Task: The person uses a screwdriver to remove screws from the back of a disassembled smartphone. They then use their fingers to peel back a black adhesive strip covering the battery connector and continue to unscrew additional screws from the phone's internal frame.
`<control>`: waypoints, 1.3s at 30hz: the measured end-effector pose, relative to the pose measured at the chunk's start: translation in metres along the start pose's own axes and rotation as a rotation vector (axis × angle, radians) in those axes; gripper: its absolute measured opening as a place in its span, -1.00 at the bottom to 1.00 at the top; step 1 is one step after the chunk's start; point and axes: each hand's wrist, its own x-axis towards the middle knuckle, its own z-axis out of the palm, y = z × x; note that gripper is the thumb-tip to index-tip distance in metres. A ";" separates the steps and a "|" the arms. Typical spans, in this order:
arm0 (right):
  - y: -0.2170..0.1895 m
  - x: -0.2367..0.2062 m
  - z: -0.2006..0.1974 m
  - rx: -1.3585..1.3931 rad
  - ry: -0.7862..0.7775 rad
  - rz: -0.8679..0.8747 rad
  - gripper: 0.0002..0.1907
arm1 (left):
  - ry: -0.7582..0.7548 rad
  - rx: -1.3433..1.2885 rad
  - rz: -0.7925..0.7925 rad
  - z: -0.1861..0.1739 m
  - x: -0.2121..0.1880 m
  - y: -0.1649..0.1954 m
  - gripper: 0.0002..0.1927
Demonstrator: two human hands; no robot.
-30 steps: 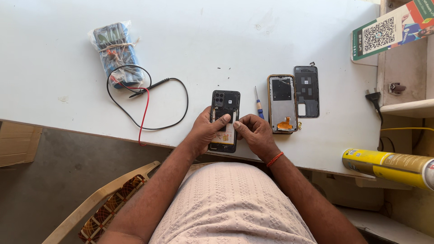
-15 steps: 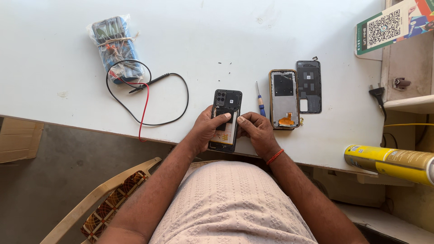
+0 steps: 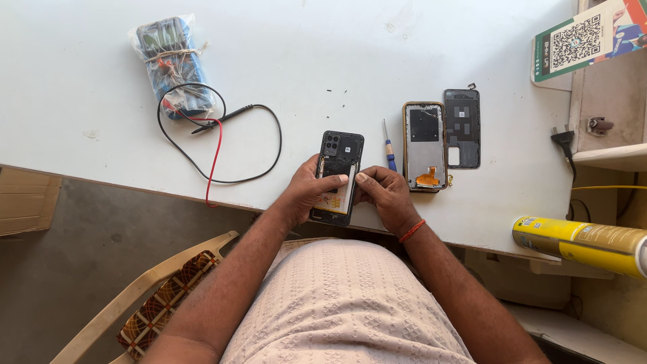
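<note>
**Both your hands on the opened phone at the table's near edge**

The opened black phone (image 3: 339,176) lies flat on the white table (image 3: 350,61), close to the near edge, right in front of you. Your left hand (image 3: 306,192) wraps its left side, thumb lying across the exposed middle of the phone. Your right hand (image 3: 383,194) comes in from the other side, thumb tip pressed on the phone's right edge, almost meeting the left thumb. Both hands are clamped on the phone, so it sits between them with only its camera end clear of your fingers.

Just beyond your right hand, a small blue-handled screwdriver (image 3: 389,148) lies on the table. Beside it rest a gold-rimmed phone frame (image 3: 425,145) with an orange flex cable at its lower end, and a dark back cover (image 3: 462,127) touching the frame's right side.

Far to the left, a clear plastic bag (image 3: 172,64) holds a blue bundle tied with string; what it is you cannot tell. Black and red test leads (image 3: 216,145) loop from it across the table. A yellow can (image 3: 579,243) lies on its side to your right, off the table.
</note>
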 end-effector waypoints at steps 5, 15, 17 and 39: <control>-0.004 -0.003 0.000 -0.128 -0.037 -0.039 -0.81 | 0.021 -0.013 -0.003 0.000 0.001 -0.001 -0.42; 0.000 0.003 0.006 -0.254 0.060 -0.002 -0.80 | 0.030 0.031 -0.016 0.003 -0.001 0.003 -0.51; 0.000 0.002 0.007 -0.268 0.077 0.005 -0.78 | 0.051 0.003 -0.060 0.003 0.001 0.005 -0.50; -0.002 -0.003 -0.006 0.034 -0.092 -0.032 -0.77 | 0.003 0.092 -0.082 0.004 0.003 0.007 -0.49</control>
